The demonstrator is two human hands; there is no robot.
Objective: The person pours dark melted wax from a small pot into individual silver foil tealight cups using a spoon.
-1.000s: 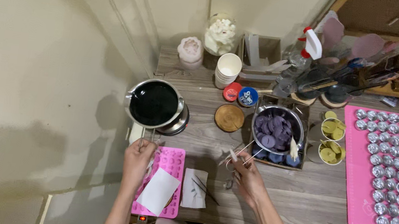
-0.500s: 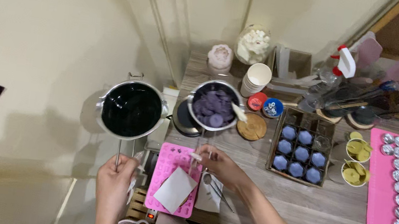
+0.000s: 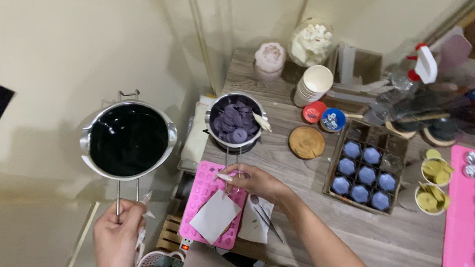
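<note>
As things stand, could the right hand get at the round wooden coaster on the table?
Probably yes. The right hand grips the handle of the pot of purple discs, so it must let go first; the bare tabletop toward the wooden coaster looks unobstructed.

Single view only: a head-worn camera, looking steeply down from above the near edge of a wooden table [image 3: 323, 224]. It faces forward toward the far wall, taking in the table on the right and open floor on the left. Range is close; both forearms enter from the near edge. No second view exists for overlap.
</note>
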